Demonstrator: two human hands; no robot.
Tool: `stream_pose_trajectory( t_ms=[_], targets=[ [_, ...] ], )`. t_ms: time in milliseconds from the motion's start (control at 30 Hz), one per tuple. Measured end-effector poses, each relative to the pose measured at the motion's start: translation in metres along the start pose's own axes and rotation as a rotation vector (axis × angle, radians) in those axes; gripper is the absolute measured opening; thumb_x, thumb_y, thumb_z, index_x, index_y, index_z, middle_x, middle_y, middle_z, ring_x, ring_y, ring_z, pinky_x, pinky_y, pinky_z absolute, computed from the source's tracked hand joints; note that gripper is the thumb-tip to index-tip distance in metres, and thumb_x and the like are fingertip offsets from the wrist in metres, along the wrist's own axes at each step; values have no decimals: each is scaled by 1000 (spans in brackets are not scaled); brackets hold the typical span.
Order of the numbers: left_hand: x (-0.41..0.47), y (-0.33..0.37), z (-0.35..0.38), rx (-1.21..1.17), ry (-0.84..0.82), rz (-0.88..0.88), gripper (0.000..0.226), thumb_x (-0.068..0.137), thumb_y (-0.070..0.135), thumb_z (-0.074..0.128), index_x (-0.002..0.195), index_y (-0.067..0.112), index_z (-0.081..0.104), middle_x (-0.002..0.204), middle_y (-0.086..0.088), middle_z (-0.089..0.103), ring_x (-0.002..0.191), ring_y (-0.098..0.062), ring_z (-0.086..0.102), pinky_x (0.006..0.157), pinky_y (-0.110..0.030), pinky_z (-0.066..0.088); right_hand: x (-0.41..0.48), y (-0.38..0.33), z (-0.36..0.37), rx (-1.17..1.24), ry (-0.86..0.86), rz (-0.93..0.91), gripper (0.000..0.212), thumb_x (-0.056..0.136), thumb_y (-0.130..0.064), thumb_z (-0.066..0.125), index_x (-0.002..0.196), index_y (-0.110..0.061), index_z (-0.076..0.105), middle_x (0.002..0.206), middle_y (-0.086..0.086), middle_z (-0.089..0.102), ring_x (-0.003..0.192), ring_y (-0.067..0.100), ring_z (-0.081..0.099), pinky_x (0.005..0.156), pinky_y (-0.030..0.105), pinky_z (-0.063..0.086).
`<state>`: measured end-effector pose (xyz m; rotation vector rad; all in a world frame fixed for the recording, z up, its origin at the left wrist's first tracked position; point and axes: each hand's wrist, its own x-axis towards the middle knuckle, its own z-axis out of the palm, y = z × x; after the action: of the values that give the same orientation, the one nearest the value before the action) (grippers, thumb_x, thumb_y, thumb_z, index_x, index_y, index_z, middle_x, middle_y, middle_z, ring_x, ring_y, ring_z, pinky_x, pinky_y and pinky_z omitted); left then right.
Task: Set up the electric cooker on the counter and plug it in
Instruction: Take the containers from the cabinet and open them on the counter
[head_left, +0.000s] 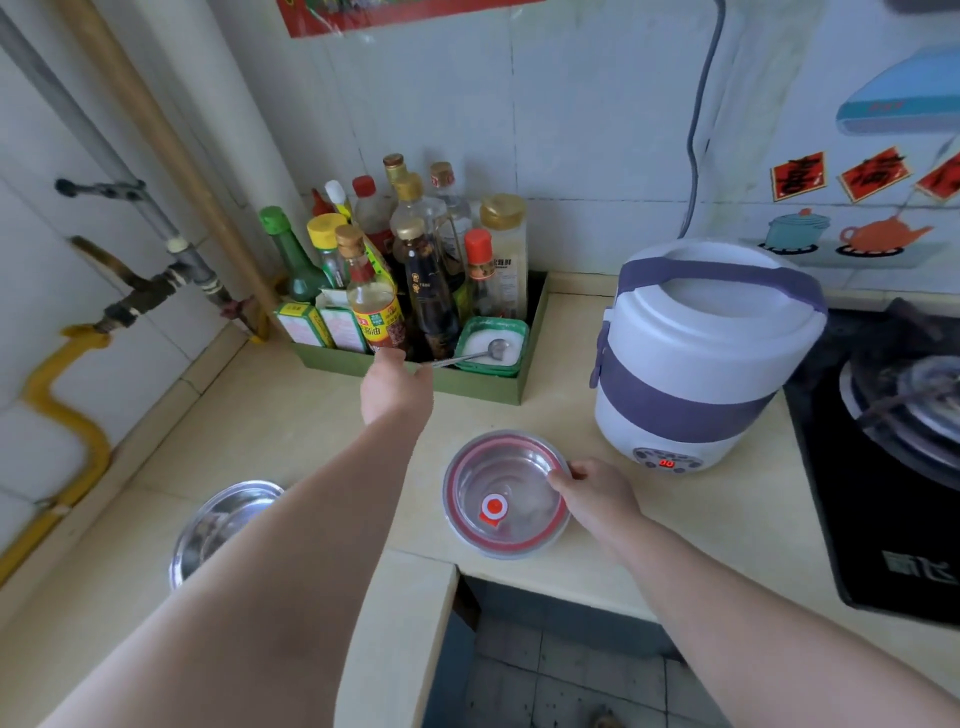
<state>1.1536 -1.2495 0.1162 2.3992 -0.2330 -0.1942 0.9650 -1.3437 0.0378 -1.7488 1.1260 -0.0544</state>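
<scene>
The white and purple electric cooker (701, 353) stands upright on the beige counter (291, 415), lid closed, with red digits lit on its front panel. A grey cable (698, 130) hangs down the tiled wall behind it. My left hand (397, 387) reaches to the green tray and holds the handle of a metal spoon (475, 355) whose bowl lies in a green tub of white grains (491, 345). My right hand (597, 491) grips the right rim of a round steel container with a clear, red-rimmed lid (504, 493), in front of the cooker.
A green tray (467, 387) crowded with several sauce bottles sits against the back wall. A steel bowl (218, 525) rests at the front left, partly behind my arm. A black gas stove (883, 441) fills the right. Pipes run down the left wall. The counter has a cut-out at the front.
</scene>
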Motion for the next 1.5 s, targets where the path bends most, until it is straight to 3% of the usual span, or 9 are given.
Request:
stream_pose_trajectory(
  t_ms=[200, 267, 467, 600, 867, 1067, 1167, 1267, 1500],
  targets=[
    [-37, -47, -14, 115, -253, -118, 18, 87, 22, 58, 91, 7, 66, 86, -12, 65, 79, -29, 59, 70, -32, 50, -1, -6, 20, -1, -28, -14, 36, 86, -38, 55, 57, -18, 50, 62, 7, 56, 63, 26, 55, 59, 34, 43],
    [-51, -57, -14, 127, -361, -134, 25, 85, 30, 66, 101, 11, 67, 95, -10, 66, 88, -28, 62, 76, -30, 50, -3, -6, 22, -1, -19, 5, 39, 90, -32, 52, 56, -14, 47, 62, 6, 54, 64, 25, 49, 56, 31, 34],
    [-71, -67, -16, 234, -446, -33, 63, 84, 38, 70, 135, 7, 49, 122, -9, 57, 109, -28, 56, 93, -36, 47, -5, -6, 30, 121, -29, 30, 35, 85, -29, 56, 91, 4, 67, 94, 25, 70, 91, 43, 66, 82, 46, 54],
    [-80, -72, -17, 199, -522, 43, 82, 70, 37, 82, 139, 17, 42, 128, -4, 55, 112, -24, 54, 94, -34, 47, -13, -10, 30, 328, -87, 38, 16, 89, -25, 59, 101, -15, 61, 104, 8, 66, 100, 30, 61, 85, 35, 48],
    [-89, -76, -22, -195, -175, -184, 77, 83, 36, 72, 145, 10, 34, 130, -10, 57, 108, -23, 59, 90, -34, 52, -19, -25, 30, 684, -250, 15, 23, 84, -24, 70, 104, -21, 58, 110, 10, 68, 98, 26, 66, 74, 34, 55],
    [-85, -72, -48, -409, -70, -257, 11, 80, 30, 68, 77, 19, 68, 75, -8, 63, 71, -23, 59, 83, -47, 58, -22, -46, 44, 699, -321, 5, 47, 81, -28, 72, 125, -20, 55, 109, 9, 66, 89, 21, 61, 63, 30, 50],
    [-85, -79, -56, -480, -129, -322, 18, 91, 26, 62, 106, 18, 66, 88, -5, 63, 84, -20, 59, 70, -32, 56, -23, -46, 51, 681, -374, 13, 28, 89, -26, 62, 116, -23, 59, 103, 7, 64, 84, 24, 59, 62, 31, 49],
    [-86, -83, -55, -533, -234, -378, 29, 95, 28, 56, 124, 22, 56, 98, -4, 64, 97, -22, 62, 81, -37, 57, -24, -42, 54, 690, -392, 25, 12, 93, -27, 56, 105, -29, 59, 106, 7, 64, 90, 26, 60, 65, 33, 49],
    [-86, -82, -33, -520, -352, -380, 56, 87, 11, 64, 135, 28, 39, 114, -10, 62, 104, -27, 62, 81, -35, 56, -16, -38, 52, 541, -312, 6, 44, 97, -36, 50, 139, -29, 45, 137, 3, 55, 122, 24, 53, 99, 39, 45]
  ],
)
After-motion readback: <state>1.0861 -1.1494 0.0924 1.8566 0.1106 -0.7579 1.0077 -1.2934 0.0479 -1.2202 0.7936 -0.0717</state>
